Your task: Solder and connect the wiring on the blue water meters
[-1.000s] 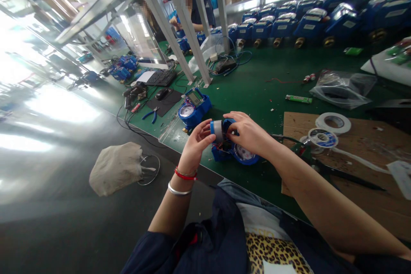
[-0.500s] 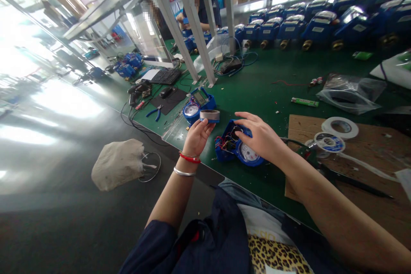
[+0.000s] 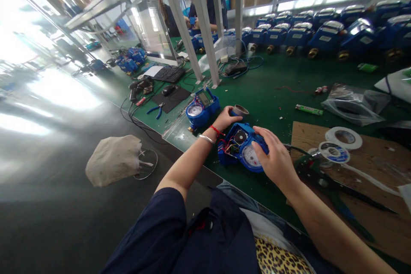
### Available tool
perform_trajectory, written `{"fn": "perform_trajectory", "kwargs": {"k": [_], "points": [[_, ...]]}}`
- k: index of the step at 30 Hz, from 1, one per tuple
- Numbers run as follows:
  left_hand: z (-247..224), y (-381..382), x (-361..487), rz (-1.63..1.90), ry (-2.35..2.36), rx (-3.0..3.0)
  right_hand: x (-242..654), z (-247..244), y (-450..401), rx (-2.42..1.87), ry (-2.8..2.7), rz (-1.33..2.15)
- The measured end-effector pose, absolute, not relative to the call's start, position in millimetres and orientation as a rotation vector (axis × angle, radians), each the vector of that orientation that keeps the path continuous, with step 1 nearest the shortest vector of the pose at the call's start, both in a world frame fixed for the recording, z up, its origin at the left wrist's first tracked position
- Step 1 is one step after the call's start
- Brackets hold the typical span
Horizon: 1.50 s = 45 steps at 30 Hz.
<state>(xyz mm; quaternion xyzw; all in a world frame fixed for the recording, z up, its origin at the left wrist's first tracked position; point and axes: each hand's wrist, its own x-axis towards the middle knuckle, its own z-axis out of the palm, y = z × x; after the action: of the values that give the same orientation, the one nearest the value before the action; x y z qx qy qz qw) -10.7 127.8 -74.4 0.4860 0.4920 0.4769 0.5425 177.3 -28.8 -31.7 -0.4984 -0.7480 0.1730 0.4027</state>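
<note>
Ring [image 3: 241, 110], grey and blue, count one, sits between thumb and partly curled fingers of the left hand [image 3: 226, 117], just beyond one blue meter [image 3: 243, 147] with exposed wiring. Right hand [image 3: 275, 152] lies loosely spread, unclasped, over that meter's dial [image 3: 251, 156] edge. One second meter [image 3: 202, 109] stands leftward, two rolls [image 3: 357, 139] lie on one cardboard sheet [image 3: 303, 133]

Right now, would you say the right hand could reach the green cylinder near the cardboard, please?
Probably yes: the right hand is at the blue meter, and only flat cardboard and green tabletop seem to lie between it and the green cylinder.
</note>
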Motion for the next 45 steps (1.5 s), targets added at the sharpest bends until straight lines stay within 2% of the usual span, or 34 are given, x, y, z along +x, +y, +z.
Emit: {"fn": "perform_trajectory", "kwargs": {"k": [7,18,29,36,45], "points": [[-63,105,-32,1.137,1.245,1.284,177,-33,-29,-1.271,-1.9,0.433],[-19,-46,-47,1.244,1.363,1.523,176,-28,-31,-1.295,-1.897,0.442],[-15,-49,-30,1.125,1.421,1.655,177,-28,-32,-1.279,-1.886,0.445],[-18,-50,-25,1.269,1.413,1.47,176,-26,-32,-1.283,-1.892,0.45],[-20,-44,-23,1.222,1.388,1.336,176,-30,-32,-1.258,-1.873,0.443]]}}
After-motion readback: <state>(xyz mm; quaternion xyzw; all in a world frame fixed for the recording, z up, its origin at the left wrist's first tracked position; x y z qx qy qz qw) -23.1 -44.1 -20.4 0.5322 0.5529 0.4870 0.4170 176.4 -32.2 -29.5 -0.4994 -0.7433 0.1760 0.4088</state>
